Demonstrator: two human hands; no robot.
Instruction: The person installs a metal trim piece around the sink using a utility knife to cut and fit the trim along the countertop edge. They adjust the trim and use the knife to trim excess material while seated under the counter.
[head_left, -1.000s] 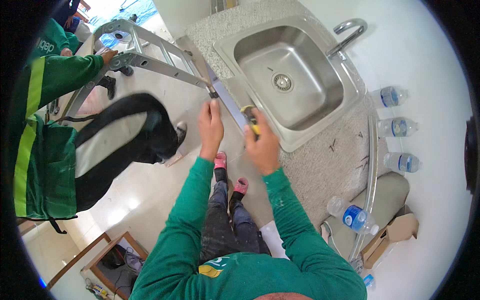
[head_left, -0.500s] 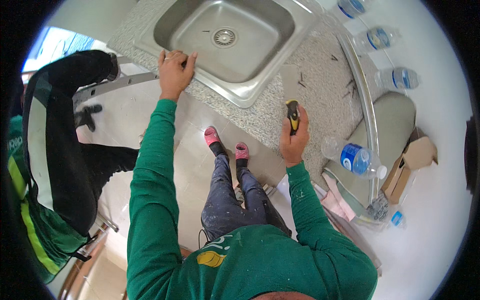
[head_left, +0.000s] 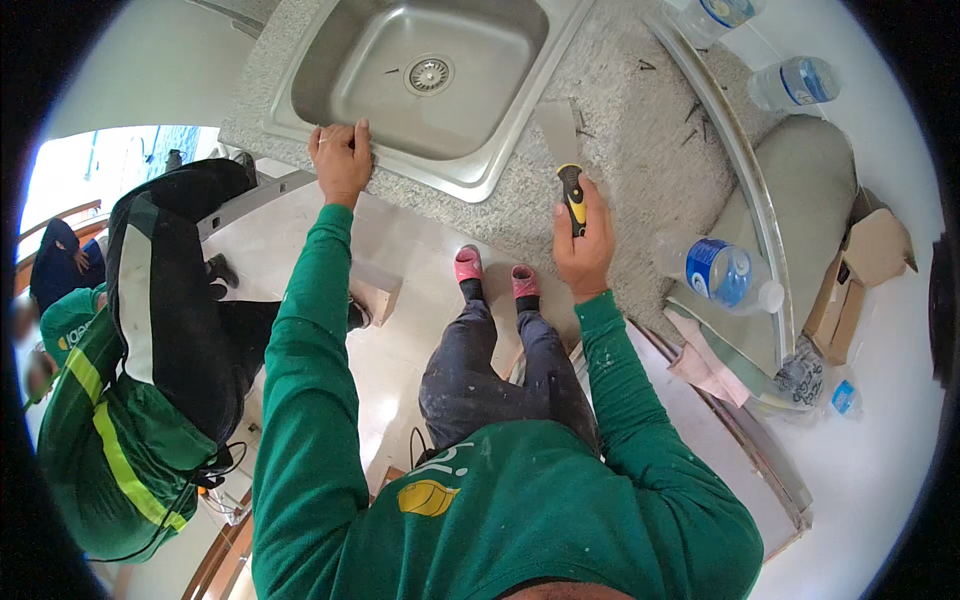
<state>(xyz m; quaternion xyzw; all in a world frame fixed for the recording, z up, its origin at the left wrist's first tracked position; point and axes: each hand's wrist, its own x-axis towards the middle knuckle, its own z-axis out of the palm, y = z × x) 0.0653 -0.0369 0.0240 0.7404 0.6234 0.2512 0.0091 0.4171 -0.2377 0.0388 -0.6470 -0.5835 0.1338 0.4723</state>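
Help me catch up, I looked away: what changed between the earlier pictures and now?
The left hand, raised off the counter a second ago, now rests on its edge by the sink. The right hand has carried the scraper from the sink's front edge rightward over the counter. The scraper stays in its grip; the lying bottle stays put.

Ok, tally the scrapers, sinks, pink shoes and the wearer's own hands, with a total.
Scraper: 1
Sink: 1
Pink shoes: 2
Own hands, left hand and right hand: 2
Total: 6
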